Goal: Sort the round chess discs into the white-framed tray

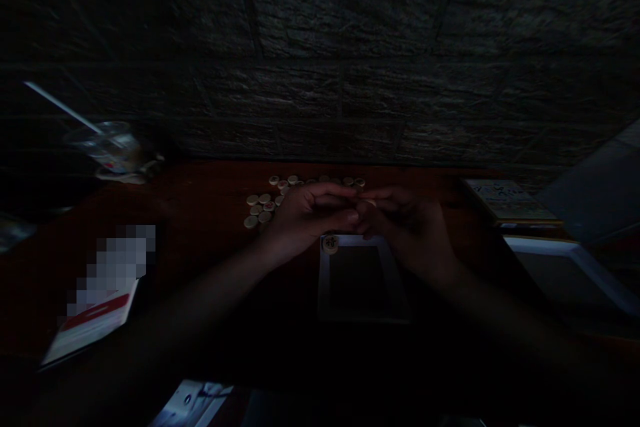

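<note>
Cream-coloured round piece [371,202], mostly hidden, up at the meeting fingertips of left hand [303,213] and right hand [417,223], over the far edge of a white-rimmed tray [325,283]. Right fingers closed on it; left fingers curved, tips against or just beside the right ones, too dark to tell whether gripping too. Under the left thumb, on the tray's far left corner, a disc with a black character [330,244], face up. Beyond and beside the left hand, loose cluster of similar discs [254,210] on the reddish-brown surface [210,203]. Farther right, flat box with dark writing [517,200] and, nearer, a second tray [600,280]. Far left, clear cup [117,147] with a white straw [63,105]; nearer, flat white object with a red band [97,310], partly pixelated. Behind, dark block wall [320,87].
</note>
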Available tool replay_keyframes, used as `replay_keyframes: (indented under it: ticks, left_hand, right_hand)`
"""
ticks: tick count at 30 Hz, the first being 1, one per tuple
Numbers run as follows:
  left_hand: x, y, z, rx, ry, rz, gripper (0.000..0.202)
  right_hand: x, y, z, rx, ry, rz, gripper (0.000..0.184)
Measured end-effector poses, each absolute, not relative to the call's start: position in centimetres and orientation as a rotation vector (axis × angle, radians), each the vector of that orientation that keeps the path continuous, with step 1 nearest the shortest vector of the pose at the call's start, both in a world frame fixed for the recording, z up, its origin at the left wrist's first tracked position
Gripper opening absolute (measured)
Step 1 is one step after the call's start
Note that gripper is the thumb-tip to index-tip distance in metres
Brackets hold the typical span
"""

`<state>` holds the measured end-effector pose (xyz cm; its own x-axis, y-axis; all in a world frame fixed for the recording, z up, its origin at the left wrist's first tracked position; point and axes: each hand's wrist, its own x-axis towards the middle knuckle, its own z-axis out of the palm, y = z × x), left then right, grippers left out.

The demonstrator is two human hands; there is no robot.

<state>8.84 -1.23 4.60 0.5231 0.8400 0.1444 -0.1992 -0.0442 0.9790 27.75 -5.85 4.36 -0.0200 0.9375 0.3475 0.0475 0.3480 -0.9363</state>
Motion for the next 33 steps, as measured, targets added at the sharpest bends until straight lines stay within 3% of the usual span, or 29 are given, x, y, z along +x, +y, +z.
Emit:
replay_keyframes:
  ticks: [2, 7, 14, 33]
  left_hand:
    - [8.8, -1.3, 4.6, 1.403, 0.617, 0.952, 0.044]
    - [8.9, -1.5, 4.7, 1.438, 0.626, 0.995, 0.049]
    - [9.0, -1.5, 5.0, 1.439, 0.645, 1.023, 0.032]
    - [8.9, -1.5, 5.0, 1.256, 0.503, 0.851, 0.028]
  right_hand:
    - [27.6, -5.7, 4.5, -0.965, -1.332, 0.996, 0.033]
    - [27.5, -5.6, 4.4, -0.972, -1.246, 0.976, 0.02]
    - [27.4, -5.9, 4.6, -0.931, -1.261, 1.04, 0.025]
    - [28.6, -5.6, 4.7, -0.951, -1.729, 0.402, 0.032]
